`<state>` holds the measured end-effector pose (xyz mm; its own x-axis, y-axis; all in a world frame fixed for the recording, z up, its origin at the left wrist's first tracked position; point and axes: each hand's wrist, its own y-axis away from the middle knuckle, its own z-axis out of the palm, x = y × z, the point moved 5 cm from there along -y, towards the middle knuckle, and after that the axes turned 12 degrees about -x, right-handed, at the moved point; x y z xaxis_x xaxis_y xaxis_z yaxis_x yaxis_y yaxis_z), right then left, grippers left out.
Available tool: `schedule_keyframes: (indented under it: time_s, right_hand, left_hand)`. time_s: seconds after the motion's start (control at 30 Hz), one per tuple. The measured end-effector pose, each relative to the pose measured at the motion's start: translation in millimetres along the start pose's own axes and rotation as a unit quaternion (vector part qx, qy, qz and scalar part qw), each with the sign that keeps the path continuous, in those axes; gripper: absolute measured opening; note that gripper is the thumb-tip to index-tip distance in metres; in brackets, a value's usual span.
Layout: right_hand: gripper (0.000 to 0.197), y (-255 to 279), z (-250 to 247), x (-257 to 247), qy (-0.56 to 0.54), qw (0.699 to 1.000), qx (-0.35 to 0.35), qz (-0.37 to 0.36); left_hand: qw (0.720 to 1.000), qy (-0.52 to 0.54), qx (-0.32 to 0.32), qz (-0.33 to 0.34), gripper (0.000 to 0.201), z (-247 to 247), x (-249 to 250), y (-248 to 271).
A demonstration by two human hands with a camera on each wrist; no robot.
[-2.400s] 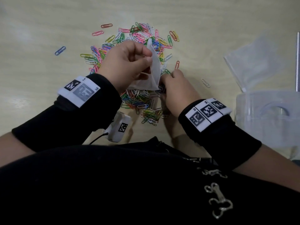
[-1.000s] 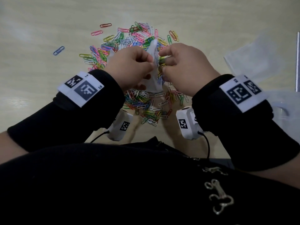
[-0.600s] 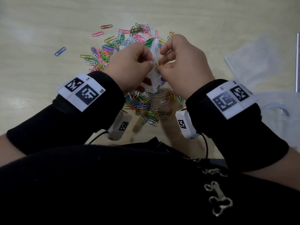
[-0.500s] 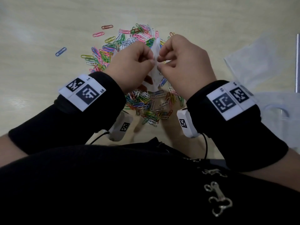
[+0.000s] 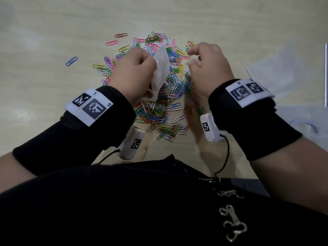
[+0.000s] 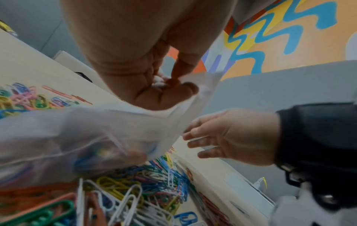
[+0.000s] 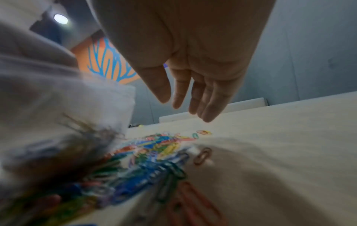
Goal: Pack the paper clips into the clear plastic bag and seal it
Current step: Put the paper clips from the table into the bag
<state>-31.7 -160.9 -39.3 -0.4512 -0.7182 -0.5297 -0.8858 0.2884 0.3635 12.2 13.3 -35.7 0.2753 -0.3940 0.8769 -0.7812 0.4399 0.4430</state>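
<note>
My left hand (image 5: 142, 64) pinches the top edge of the clear plastic bag (image 5: 161, 68) and holds it upright over the pile of coloured paper clips (image 5: 174, 96). In the left wrist view the thumb and fingers (image 6: 170, 83) grip the bag (image 6: 92, 134) at its rim, and some clips show blurred inside it. To the right of the bag and apart from it, my right hand (image 5: 200, 55) holds nothing. Its fingers (image 7: 185, 97) hang straight and relaxed above the clips (image 7: 154, 152) in the right wrist view.
Single clips lie left of the pile: a blue one (image 5: 71, 61), a pink one (image 5: 111, 43) and a red one (image 5: 121, 35). Another clear bag (image 5: 284, 68) and a clear plastic box (image 5: 305, 125) sit at the right side of the pale table (image 5: 53, 32).
My right hand rose from the pile to the bag's mouth, then drew back to the right with its fingers loosened. The left hand kept holding the bag upright.
</note>
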Motion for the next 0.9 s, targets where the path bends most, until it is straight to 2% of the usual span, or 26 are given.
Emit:
schedule_keyframes:
  time_s: [0.07,0.17,0.27,0.33,0.53,0.67,0.8,0.9]
  right_hand:
    - [0.041,-15.3,7.0,-2.4,0.042,0.998,-0.029,-0.027]
    - [0.054,-34.1,22.6,-12.0,0.095,0.986,-0.114,-0.072]
    - [0.052,-40.5,44.8,-30.4,0.193,0.948,-0.194,-0.163]
    - [0.048,-35.0,59.4,-34.1,0.229,0.926,-0.226,-0.197]
    - [0.062,12.5,57.1,-5.8,0.260,0.930,-0.213,-0.148]
    - [0.041,27.6,51.5,4.1,0.242,0.950,-0.141,-0.136]
    - [0.036,25.7,43.5,5.6,0.226,0.961,-0.123,-0.099]
    - [0.028,22.8,28.9,5.3,0.175,0.978,-0.104,-0.052]
  left_hand:
    - [1.000,0.009,0.014,-0.004,0.008,-5.9,-0.5,-0.5]
    - [1.000,0.013,0.012,-0.007,0.011,-7.3,-1.2,0.1]
    - [1.000,0.010,0.018,-0.008,0.012,-8.5,-4.1,-0.8]
    - [1.000,0.010,0.024,-0.009,0.012,-10.6,-5.7,-1.5]
    - [0.999,0.024,0.023,-0.020,0.010,-15.5,-5.7,-5.5]
    - [1.000,0.021,0.009,-0.017,0.013,-11.2,-3.4,-6.1]
    - [0.998,0.050,-0.036,-0.017,0.012,0.7,-3.6,-3.0]
    - [0.994,0.076,-0.072,-0.016,0.014,9.2,-0.8,-0.7]
